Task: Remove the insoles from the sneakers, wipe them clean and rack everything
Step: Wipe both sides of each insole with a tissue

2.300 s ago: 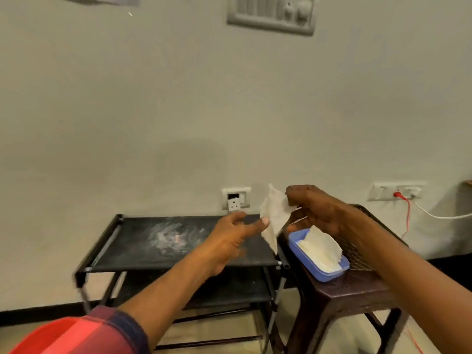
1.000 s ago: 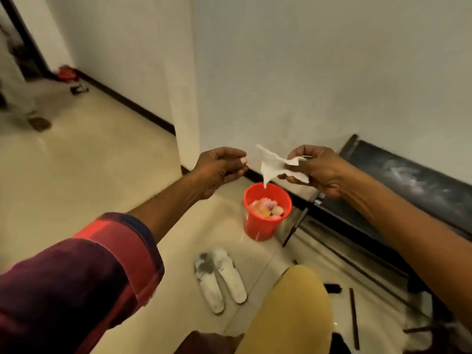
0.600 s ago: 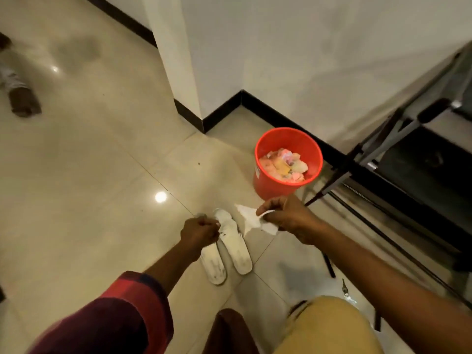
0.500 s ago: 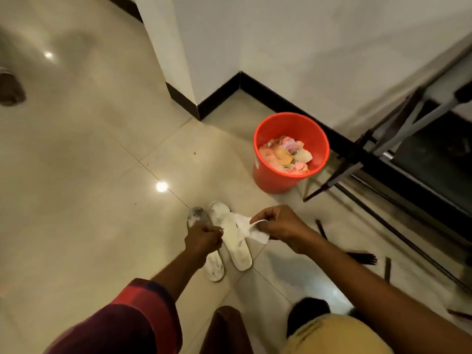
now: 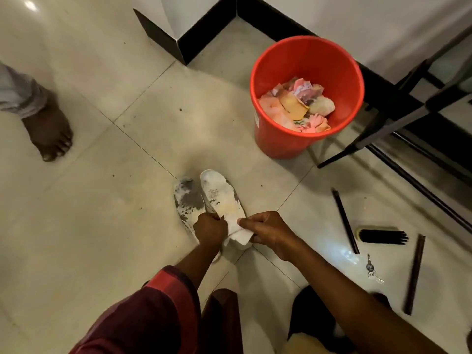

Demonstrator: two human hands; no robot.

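Observation:
Two white insoles lie side by side on the tiled floor. The left insole (image 5: pixel 187 199) has a large grey worn patch; the right insole (image 5: pixel 221 198) is stained yellowish. My left hand (image 5: pixel 210 229) is curled over the heel ends of the insoles, seemingly gripping the right one. My right hand (image 5: pixel 268 231) pinches a white wipe (image 5: pixel 237 232) against the heel part of the right insole. No sneakers are clearly visible.
A red bucket (image 5: pixel 306 60) with crumpled waste stands beyond the insoles. The black shoe rack frame (image 5: pixel 398 118) is at the right. A brush (image 5: pixel 381 236), black rods (image 5: pixel 344 221) and keys (image 5: pixel 371 270) lie on the floor. Another person's bare foot (image 5: pixel 48 131) is at left.
I turned from the rack and wipe box down toward the floor. Both hands lowered to the insoles; the wipe now lies on the right insole's heel, and my left hand closed there.

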